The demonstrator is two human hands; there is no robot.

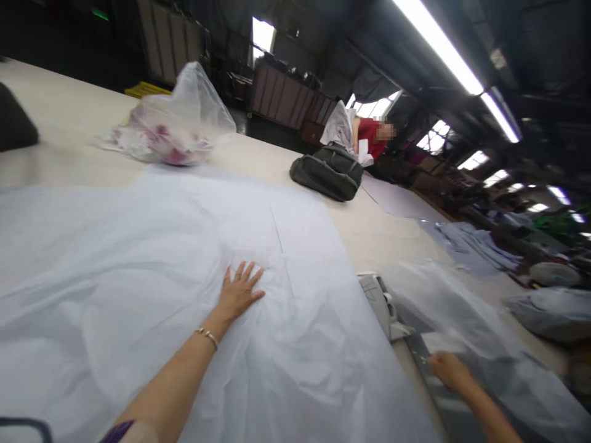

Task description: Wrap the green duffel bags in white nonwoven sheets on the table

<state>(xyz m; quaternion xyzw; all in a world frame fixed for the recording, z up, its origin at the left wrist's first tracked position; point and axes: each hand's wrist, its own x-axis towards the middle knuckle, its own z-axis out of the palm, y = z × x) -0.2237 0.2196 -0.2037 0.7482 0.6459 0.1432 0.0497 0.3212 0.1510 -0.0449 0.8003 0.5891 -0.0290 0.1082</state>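
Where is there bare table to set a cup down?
The table looks bare between the bagged floral bundle and the dark bag, and again between that bag and the grey device, beside the white sheet. It's crowded on the right, where the right hand is by clear plastic.

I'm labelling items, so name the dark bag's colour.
The bag is dark grey-green; head view.

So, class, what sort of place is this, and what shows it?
Probably a textile workshop: a long worktable, a wide white sheet spread over it, and what look like cloths lying farther along.
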